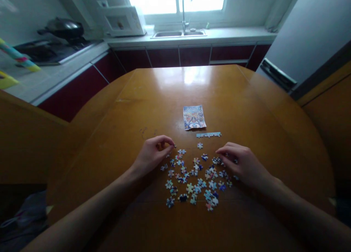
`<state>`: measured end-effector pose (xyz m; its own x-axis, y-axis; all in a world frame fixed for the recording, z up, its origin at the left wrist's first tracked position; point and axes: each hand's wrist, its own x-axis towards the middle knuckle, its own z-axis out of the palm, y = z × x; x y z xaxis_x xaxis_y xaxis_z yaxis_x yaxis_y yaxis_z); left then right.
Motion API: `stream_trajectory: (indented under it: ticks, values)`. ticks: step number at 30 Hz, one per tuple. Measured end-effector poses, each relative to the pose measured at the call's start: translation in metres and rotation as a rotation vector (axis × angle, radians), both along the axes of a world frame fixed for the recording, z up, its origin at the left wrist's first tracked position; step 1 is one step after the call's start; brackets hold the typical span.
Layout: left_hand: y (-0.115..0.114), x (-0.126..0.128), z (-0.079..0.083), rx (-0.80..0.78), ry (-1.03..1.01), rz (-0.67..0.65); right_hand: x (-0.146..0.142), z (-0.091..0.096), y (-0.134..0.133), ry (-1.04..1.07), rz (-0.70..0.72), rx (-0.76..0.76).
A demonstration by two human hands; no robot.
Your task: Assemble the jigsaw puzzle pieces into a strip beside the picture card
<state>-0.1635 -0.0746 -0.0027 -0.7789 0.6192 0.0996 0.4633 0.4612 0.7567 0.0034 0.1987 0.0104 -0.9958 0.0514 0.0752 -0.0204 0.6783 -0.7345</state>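
My left hand (pixel 153 152) is closed in a pinch at the left edge of a spread of loose jigsaw pieces (pixel 197 188). A small jigsaw piece (pixel 174 146) shows at its fingertips. My right hand (pixel 241 160) hovers over the right side of the spread, fingers bent and thumb slightly apart from the index finger, nothing visible between them. Dark-and-white pieces (pixel 216 160) lie just under its fingertips. Farther up, a joined strip of pieces (pixel 208 134) lies crosswise, with a single piece (pixel 200 145) below it. Behind the strip is a printed picture sheet (pixel 194 117) showing a blue cartoon figure.
Everything lies on a glossy wooden table (pixel 164 94) with rounded sides. Beyond it are a counter with a sink (pixel 175 34), a faucet (pixel 183 10) and a white microwave (pixel 123 21). A wok (pixel 64 28) sits on the stove at left; a refrigerator (pixel 307 36) stands at right.
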Motion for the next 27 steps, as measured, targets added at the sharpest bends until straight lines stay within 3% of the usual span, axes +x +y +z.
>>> stream_trajectory:
  ticks: [7, 13, 21, 27]
  values:
    - [0.036, 0.045, 0.025, 0.218, -0.376, -0.078, 0.001, 0.012, -0.039, -0.078, -0.018, -0.374]
    - [0.07, 0.055, 0.029, 0.326, -0.455, -0.002, -0.006, 0.022, -0.037, -0.125, -0.138, -0.736]
    - [0.08, 0.057, 0.022, 0.32, -0.454, -0.015, -0.018, 0.014, -0.025, -0.07, -0.222, -0.783]
    - [0.084, 0.047, 0.028, 0.286, -0.476, -0.103, -0.03, 0.021, -0.015, -0.041, -0.138, -0.706]
